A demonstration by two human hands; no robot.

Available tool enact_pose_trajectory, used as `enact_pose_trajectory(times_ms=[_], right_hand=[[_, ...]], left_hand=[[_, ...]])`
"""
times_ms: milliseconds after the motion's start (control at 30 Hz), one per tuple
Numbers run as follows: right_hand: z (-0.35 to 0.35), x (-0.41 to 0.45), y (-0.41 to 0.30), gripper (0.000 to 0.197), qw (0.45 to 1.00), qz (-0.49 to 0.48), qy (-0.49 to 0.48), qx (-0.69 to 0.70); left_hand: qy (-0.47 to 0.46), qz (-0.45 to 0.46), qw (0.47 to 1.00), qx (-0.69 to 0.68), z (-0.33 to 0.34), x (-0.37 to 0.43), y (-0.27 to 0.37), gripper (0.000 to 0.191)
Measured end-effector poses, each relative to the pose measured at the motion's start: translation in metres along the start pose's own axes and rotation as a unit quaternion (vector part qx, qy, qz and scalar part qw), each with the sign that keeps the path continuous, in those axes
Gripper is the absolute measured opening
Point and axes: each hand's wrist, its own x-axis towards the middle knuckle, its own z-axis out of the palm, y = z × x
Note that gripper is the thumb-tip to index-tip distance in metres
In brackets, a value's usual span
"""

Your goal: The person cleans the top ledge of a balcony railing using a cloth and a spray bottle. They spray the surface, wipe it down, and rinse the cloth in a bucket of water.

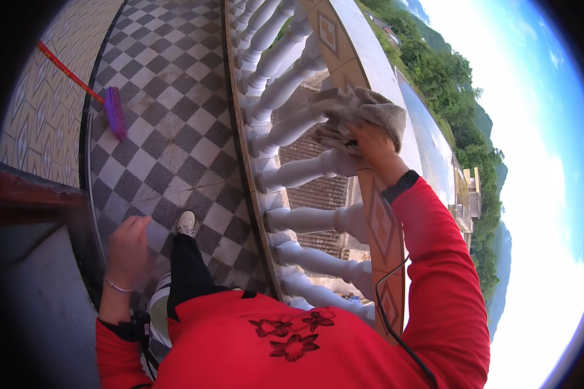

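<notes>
My right hand (374,143) grips a bunched grey-brown cloth (382,111) against the tiled side and top of a balcony railing (357,58). Part of the cloth hangs down beside the white balusters (294,129) and looks blurred. My left hand (129,250) is raised over the checkered floor at the left, somewhat blurred, with nothing seen in it; its fingers are held close together, and how far they are bent is unclear. A bracelet and a dark strap are on the left wrist.
A purple broom (114,113) with a red handle leans at the tiled wall (53,97). A white bucket (160,311) stands by my leg, partly hidden. A dark cable (389,316) runs along my right arm. Beyond the balusters lies a tiled roof (314,187) at a lower level.
</notes>
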Motion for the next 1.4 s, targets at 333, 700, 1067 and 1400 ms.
enact_pose_trajectory(times_ms=[333, 700, 1067, 1400], right_hand=[[-0.046, -0.209, -0.070, 0.040, 0.988, 0.102, -0.099, 0.056], [-0.058, -0.234, -0.056, 0.074, 0.957, 0.246, -0.040, 0.146], [-0.014, 0.181, 0.017, 0.098, 0.982, 0.172, -0.022, -0.080], [-0.007, 0.305, 0.096, 0.067, 0.969, 0.171, 0.088, 0.154]], left_hand=[[-0.023, 0.054, 0.996, -0.068, 0.050, -0.001, 0.043, 0.015], [-0.041, 0.056, 0.995, -0.072, 0.081, -0.011, 0.046, 0.017], [0.023, -0.079, 0.997, -0.009, 0.005, 0.053, -0.063, 0.018], [-0.024, -0.172, 0.983, 0.053, -0.032, 0.067, -0.121, 0.020]])
